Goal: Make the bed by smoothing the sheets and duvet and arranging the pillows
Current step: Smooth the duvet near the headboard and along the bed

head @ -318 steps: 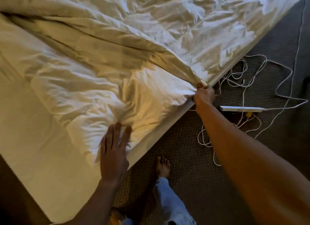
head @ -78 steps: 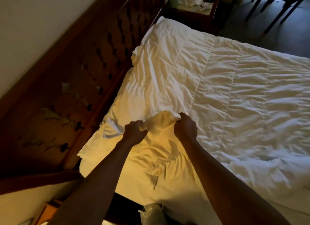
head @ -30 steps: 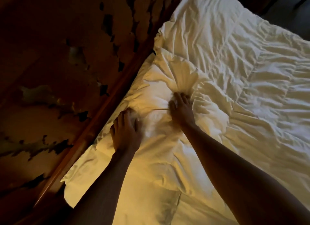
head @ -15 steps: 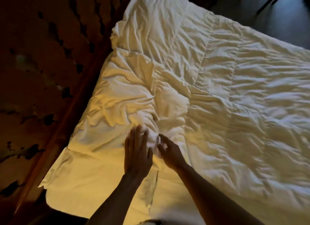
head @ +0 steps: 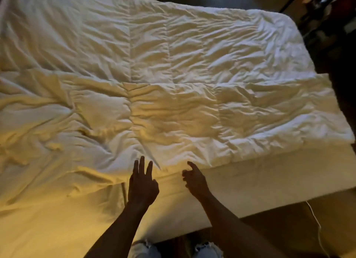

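A white quilted duvet lies spread across the bed, covering it from the far edge down to just short of the near edge. It is rumpled all over — the deepest creases run through the part toward the left end, while the part toward the right end is flatter. Its near hem runs slantwise along the near side, and below it a bare strip of sheet shows along the mattress's near edge, widest toward the near right corner.

The left hand hovers at the duvet's near hem with its fingers straight and close together, pointing toward the far edge; it holds nothing, and whether the palm touches the cloth cannot be told. The right hand is just beside it, toward the right end, over the bare sheet at the hem — fingers loosely curled, index finger extended, nothing in its grasp.

Below the bed's near edge are the person's knees in light jeans. A thin white cable trails on the floor by the near right corner. No pillow can be made out with certainty.
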Tool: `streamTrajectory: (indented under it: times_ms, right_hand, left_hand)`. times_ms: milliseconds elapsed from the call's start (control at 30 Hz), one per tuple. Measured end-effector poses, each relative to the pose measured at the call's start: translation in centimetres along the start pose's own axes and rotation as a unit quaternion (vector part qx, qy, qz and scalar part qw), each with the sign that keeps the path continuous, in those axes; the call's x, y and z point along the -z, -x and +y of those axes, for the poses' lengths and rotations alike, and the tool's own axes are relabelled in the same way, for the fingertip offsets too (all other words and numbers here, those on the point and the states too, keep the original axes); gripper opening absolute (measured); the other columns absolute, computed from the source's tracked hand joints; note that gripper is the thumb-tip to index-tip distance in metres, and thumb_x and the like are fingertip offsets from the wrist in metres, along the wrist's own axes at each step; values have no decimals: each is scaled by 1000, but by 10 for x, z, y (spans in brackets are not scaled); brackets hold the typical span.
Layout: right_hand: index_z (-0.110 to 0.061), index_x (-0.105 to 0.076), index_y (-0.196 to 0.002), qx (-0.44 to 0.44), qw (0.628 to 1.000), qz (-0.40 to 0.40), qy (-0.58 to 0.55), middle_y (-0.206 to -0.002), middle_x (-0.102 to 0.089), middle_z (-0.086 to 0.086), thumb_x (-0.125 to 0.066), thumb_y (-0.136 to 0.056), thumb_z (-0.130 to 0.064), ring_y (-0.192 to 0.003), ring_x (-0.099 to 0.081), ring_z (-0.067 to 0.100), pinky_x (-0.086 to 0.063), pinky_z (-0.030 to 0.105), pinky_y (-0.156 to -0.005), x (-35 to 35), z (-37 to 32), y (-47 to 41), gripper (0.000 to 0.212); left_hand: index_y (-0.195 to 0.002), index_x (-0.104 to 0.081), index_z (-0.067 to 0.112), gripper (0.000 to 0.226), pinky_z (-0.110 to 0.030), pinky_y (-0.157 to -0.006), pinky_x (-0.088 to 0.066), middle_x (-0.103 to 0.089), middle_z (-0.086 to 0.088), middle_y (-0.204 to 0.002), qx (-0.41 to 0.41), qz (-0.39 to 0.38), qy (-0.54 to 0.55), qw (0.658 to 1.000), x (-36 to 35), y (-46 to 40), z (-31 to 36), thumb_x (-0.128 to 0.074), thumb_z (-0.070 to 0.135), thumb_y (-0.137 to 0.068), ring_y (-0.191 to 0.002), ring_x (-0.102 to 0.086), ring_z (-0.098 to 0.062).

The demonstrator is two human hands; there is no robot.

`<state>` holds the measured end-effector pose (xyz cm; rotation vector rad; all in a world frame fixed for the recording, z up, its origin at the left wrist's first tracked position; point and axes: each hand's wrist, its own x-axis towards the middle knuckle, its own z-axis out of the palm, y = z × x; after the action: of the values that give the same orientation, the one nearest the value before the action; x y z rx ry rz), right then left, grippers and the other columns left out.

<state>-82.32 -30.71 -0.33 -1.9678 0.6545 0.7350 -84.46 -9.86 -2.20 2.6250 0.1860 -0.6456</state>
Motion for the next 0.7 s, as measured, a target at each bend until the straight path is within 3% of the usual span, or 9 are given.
streamTrajectory:
  times_ms: [100,167,300,367,433,500,567,633,700]
  right_hand:
    - [-26,-51,-141,-47,994,15,-94,-102,-71,6,-59,-102,-28,-88,-68,24,-57,42,-74,33,36,-12,40]
    - [-18,-52,-137,-85,983,13,-163,-103,-68,9,-57,-103,-16,-82,-63,20,-51,34,-65,54,57,-25,34]
    - [-10,-57,-127,-132,958,30,-255,-97,-62,14,-54,-103,-8,-74,-57,20,-45,31,-61,87,98,-68,24]
    - [-12,-62,-112,-162,939,38,-300,-96,-59,16,-55,-103,-13,-73,-57,21,-47,32,-63,99,111,-94,11]
    - [-14,-63,-103,-190,926,33,-324,-98,-60,15,-60,-102,-22,-80,-61,23,-56,39,-70,108,122,-124,9]
    - [-13,-63,-109,-203,914,25,-350,-102,-66,15,-66,-99,-27,-90,-66,26,-61,47,-82,116,124,-152,17]
    - [-12,-64,-105,-192,900,24,-391,-106,-69,15,-69,-97,-24,-95,-68,29,-59,50,-89,124,116,-176,15]
    - [-15,-65,-100,-161,896,35,-412,-102,-70,11,-70,-96,-20,-94,-67,27,-58,47,-87,127,109,-188,8]
    - [-13,-66,-94,-168,919,70,-350,-95,-69,12,-76,-91,-34,-86,-68,28,-59,45,-76,123,118,-194,24]
  left_hand:
    - [-159,-28,21,69,-45,-115,-36,-5,-7,-171,11,-47,-8,999,-29,-5,33,-55,32,-97,-157,-6,-30]
    - [-157,-33,19,61,-43,-114,-36,-17,-9,-167,46,-69,21,996,-54,-10,51,-52,33,-101,-152,-21,-31]
    - [-141,-55,13,46,-42,-105,-45,-54,-20,-140,204,-63,203,956,-100,-34,70,-56,35,-101,-126,-54,-38]
    - [-118,-67,15,36,-43,-98,-51,-66,-17,-124,312,-51,328,890,-115,-51,72,-59,43,-97,-114,-62,-37]
    - [-103,-64,16,31,-44,-88,-54,-66,-15,-110,399,-35,478,782,-124,-68,74,-61,46,-96,-100,-64,-34]
    - [-115,-58,12,29,-44,-85,-52,-63,-13,-108,442,-3,578,686,-130,-82,75,-61,37,-100,-99,-63,-29]
    - [-116,-56,9,21,-46,-87,-52,-63,-15,-104,457,48,629,627,-128,-92,79,-62,23,-101,-95,-63,-29]
    - [-97,-58,4,7,-44,-79,-55,-61,-17,-88,457,85,635,617,-129,-97,79,-64,8,-97,-80,-61,-28]
    - [-81,-59,4,12,-35,-61,-54,-58,-20,-75,464,86,577,667,-135,-96,72,-68,1,-90,-67,-57,-27]
